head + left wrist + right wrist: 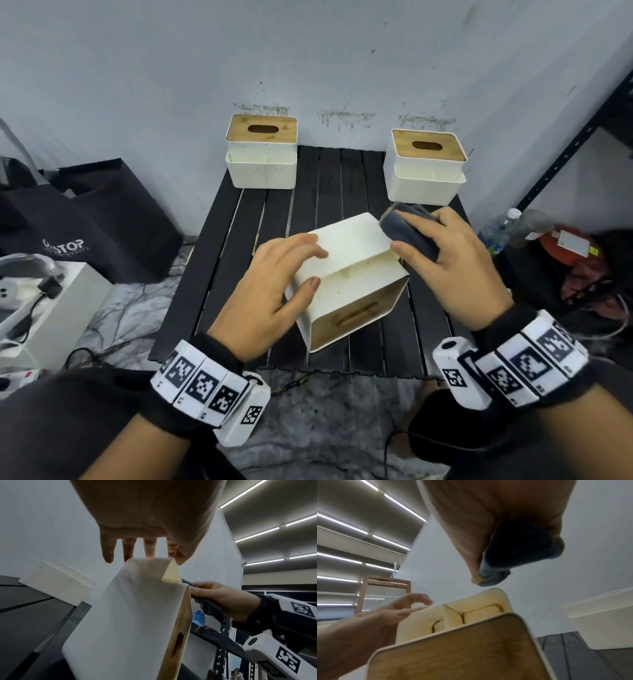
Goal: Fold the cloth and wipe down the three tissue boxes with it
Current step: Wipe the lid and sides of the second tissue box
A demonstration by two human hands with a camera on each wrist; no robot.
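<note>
On the black slatted tabletop [329,178], a white plastic tissue box with a bamboo lid [349,270] lies tipped on its side, its lid facing the person and its stained side compartment turned upward. The left hand [270,291] steadies it with fingers [301,243] spread and nearly straight across the upper white face, the thumb resting at the compartment's edge. The right hand [448,270] grips a folded dark grey cloth [407,229], fingers curled round it and the thumb pinching it from below, at the box's far right corner. In the right wrist view the cloth sits just above that corner, so contact cannot be confirmed there.

Two more white tissue boxes with bamboo lids, one at the back left [262,154] and one at the back right [428,168], stand upright and well apart from the hands.

The chief risk appears to be the tipped box sliding or rolling: the left hand only presses on smooth plastic, so a firm wiping stroke from the right could push it across the slats or off the near edge. The folded cloth may also unfold if the thumb's pinch loosens. A wide stroke toward the back could knock the back right box, which is near the cloth.
</note>
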